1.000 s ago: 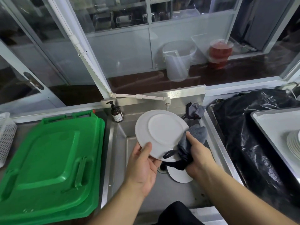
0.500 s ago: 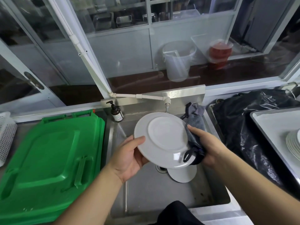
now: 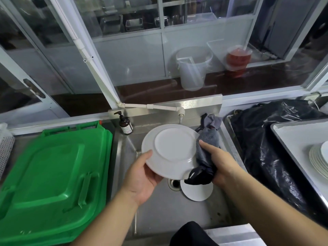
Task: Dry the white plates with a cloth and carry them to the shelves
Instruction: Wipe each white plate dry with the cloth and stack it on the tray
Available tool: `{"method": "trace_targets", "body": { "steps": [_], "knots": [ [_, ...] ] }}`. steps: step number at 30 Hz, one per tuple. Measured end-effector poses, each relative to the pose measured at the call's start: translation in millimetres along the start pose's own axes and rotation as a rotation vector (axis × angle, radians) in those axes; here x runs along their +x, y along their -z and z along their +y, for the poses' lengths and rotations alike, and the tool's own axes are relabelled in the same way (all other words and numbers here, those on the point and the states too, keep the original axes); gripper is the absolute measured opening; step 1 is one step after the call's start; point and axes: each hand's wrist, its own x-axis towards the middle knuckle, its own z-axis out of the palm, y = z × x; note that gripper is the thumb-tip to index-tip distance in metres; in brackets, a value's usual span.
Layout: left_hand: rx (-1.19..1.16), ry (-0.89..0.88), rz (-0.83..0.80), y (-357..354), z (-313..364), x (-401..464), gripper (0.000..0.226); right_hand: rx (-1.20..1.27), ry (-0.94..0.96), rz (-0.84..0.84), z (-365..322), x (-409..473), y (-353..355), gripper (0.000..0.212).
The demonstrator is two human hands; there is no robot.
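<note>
The left hand (image 3: 142,176) has shifted along the plate (image 3: 170,150) rim, pinching it, while the right hand (image 3: 220,164), gripping the cloth (image 3: 205,155), wipes the opposite edge; drying continues.

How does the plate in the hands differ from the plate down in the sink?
The held plate is up in the air, tilted, underside toward the camera; the sink plate lies flat on the basin floor beside the drain. The left hand grips the held plate and the right hand presses a grey cloth onto its edge; nothing touches the sink plate. The held plate shows whole; the sink plate is partly hidden. Both are round and white.
</note>
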Motion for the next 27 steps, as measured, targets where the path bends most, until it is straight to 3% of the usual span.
{"method": "trace_targets", "body": {
  "steps": [7, 17, 21, 27],
  "knots": [
    [0.046, 0.082, -0.039, 6, 14, -3, 0.048, -0.122, -0.012, -0.037, -16, 3, 9, 0.045],
    [-0.071, -0.079, -0.119, -29, -36, -16, 0.039, 0.142, 0.049, 0.141, 22, -1, -10, 0.037],
    [-0.005, -0.086, -0.1, -24, -43, -17, 0.04, 0.15, 0.024, 0.104, 24, -2, -3, 0.04],
    [0.056, -0.007, 0.017, -7, -1, -2, 0.051, 0.012, -0.005, 0.009, -1, 1, 10, 0.041]
  ]
}}
